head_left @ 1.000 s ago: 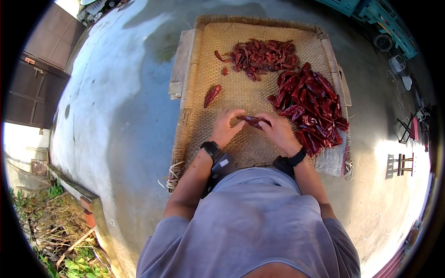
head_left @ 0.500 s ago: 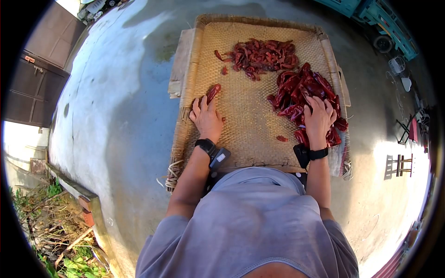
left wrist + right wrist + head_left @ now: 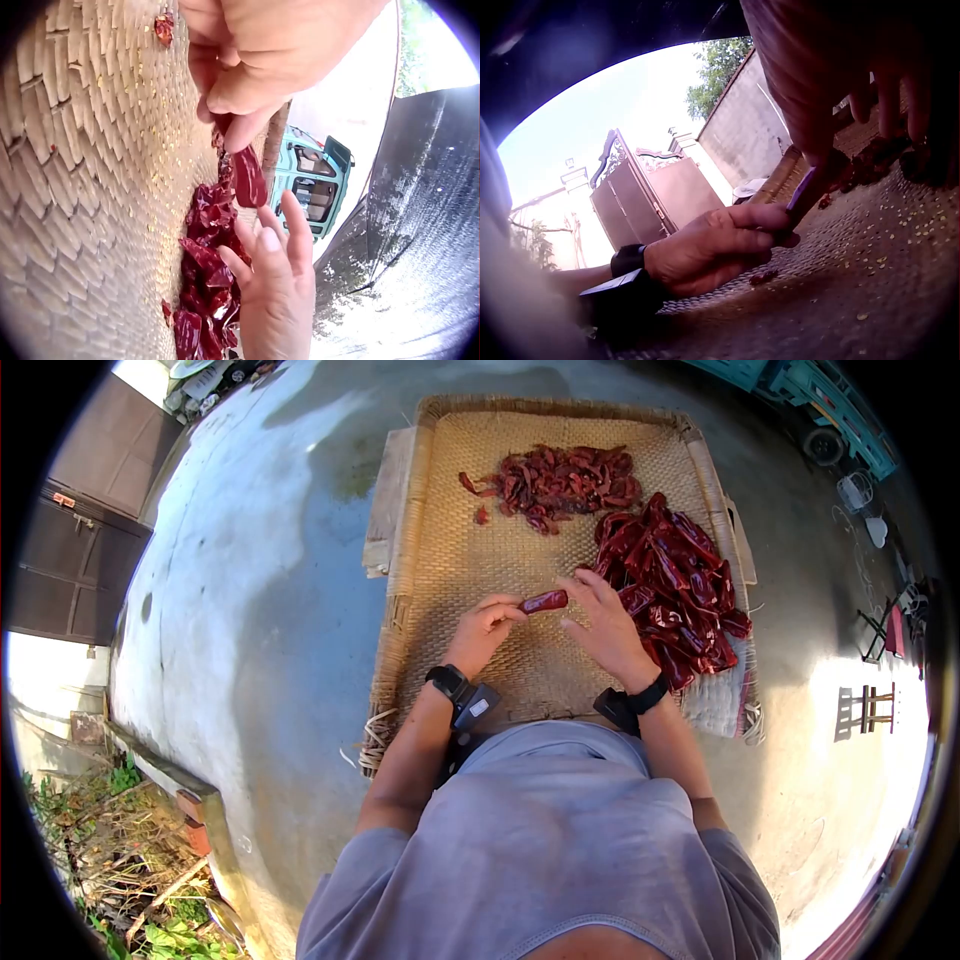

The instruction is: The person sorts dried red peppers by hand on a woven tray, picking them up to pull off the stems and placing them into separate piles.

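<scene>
In the head view my left hand (image 3: 485,632) pinches a glossy dark red dried chili pepper (image 3: 545,601) by one end, above the woven tray. The pepper's other end points toward my right hand (image 3: 607,628), whose fingers are spread and hold nothing. From the left wrist, the chili hangs between thumb and fingers, and the right hand's fingertips (image 3: 294,206) reach up close to its free tip. To the right lies a big heap of whole dried chilies (image 3: 680,590). A smaller pile of torn, duller chili pieces (image 3: 570,485) sits toward the far side.
The shallow woven tray (image 3: 440,490) has a raised rim and rests on wooden boards (image 3: 385,500). Pale seeds are scattered over its weave, with a small chili scrap (image 3: 164,29) near the left hand. Beyond stand a teal vehicle (image 3: 840,415) and a small stool (image 3: 880,708).
Both hands first held a pepper at the middle, then parted, the right to the heap, the left beside a lone chili. Now they are back together; that chili has left its spot.
</scene>
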`<state>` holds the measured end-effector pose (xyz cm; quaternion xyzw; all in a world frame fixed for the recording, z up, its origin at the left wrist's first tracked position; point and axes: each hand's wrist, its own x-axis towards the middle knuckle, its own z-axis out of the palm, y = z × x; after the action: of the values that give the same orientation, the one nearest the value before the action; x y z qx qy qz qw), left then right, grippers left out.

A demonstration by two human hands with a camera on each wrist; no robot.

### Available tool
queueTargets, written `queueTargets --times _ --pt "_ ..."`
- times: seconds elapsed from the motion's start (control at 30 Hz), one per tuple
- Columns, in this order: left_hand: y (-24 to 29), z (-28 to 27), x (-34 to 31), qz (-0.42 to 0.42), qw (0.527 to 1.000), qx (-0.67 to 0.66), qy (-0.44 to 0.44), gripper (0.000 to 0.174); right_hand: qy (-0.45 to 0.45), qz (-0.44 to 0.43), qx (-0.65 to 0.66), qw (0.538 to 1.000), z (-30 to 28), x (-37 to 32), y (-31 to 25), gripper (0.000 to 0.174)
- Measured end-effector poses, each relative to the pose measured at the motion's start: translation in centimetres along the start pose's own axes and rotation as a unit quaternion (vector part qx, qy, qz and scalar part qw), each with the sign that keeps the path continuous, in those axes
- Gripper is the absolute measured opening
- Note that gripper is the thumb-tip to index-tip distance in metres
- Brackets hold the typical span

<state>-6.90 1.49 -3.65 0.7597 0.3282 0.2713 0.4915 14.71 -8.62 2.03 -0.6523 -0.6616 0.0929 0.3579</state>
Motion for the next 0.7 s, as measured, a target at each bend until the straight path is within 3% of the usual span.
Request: queueTargets --times 0.1,0.17,0.23,0.27,0.4,0.5,0.57,0.63,0.7 --pt "-0.2 0.2 0.0 -0.003 0.998 -0.047 -0.044 0.023 -0.165 0.03 0.08 0.983 1.5 -0.4 0.7 0.038" --pt "-1.6 0.4 -0.1 0.009 0.997 -0.065 -0.048 0.021 -0.164 0.037 0.091 0.982 2.1 -0.9 0.9 0.037" --pt "-0.5 0.2 -0.1 -0.074 0.997 -0.014 0.007 0.018 -0.197 0.07 0.083 0.974 1.2 -0.7 -0.1 0.037" --pt "0.0 0.1 -0.2 -0.115 0.993 0.011 0.032 0.017 -0.176 0.069 0.076 0.979 1.4 -0.9 0.1 0.037" --pt "2.0 -1.2 -0.4 -0.099 0.948 0.262 0.148 0.02 -0.112 0.081 0.038 0.99 1.6 -1.7 1.2 0.038" --pt "-1.1 -1.5 -0.8 -0.087 0.943 0.313 0.07 0.033 -0.102 0.11 0.018 0.989 1.5 -1.9 1.1 0.039" --pt "-2.0 -1.5 -0.4 -0.125 0.981 0.147 -0.019 0.036 -0.105 0.128 0.01 0.986 1.6 -1.9 1.0 0.038" --pt "-0.5 -1.2 -0.2 -0.121 0.989 0.075 -0.042 0.037 -0.114 0.141 0.003 0.983 1.7 -1.9 0.9 0.038" --pt "2.5 -0.2 -0.6 -0.073 0.992 0.103 -0.001 0.037 -0.129 0.121 0.02 0.984 2.2 -1.8 1.0 0.037"
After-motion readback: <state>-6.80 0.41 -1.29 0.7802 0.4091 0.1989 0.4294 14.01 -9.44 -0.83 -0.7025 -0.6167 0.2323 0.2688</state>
